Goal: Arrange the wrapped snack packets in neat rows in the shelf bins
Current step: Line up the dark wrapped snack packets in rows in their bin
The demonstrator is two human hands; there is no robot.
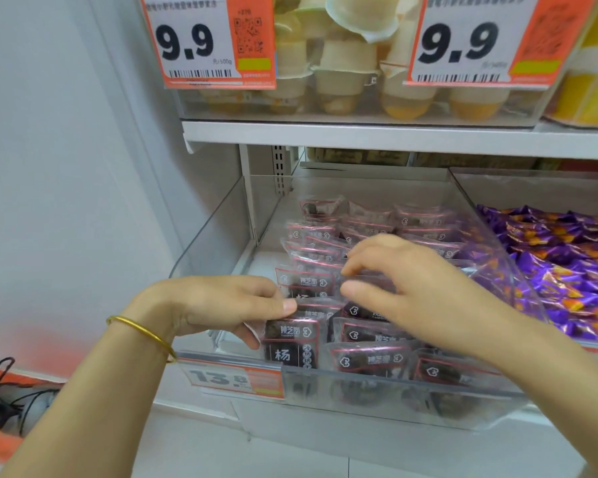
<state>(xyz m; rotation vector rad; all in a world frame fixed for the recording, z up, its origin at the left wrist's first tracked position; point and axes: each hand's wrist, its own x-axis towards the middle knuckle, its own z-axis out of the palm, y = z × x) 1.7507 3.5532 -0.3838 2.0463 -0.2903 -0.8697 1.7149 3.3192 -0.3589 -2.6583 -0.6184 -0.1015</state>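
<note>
One thumb and the fingers beneath it, on the left hand (pixel 228 308), pinch the top corner of a dark packet (pixel 292 345) at the near left of the clear bin (pixel 218 229). The right hand (pixel 415 288) sits over the middle row, fingers bent and thumb close under them; whether it grips a wrapper I cannot tell. More packets (pixel 370 219) stand in three rough rows back to the far wall, with a bare strip along the bin's left side. Purple sweets (pixel 567 270) fill the bin to the right. Slippery wrappers are the risk: tug the near packet and its leaning neighbours could topple into that strip and spoil the rows
</note>
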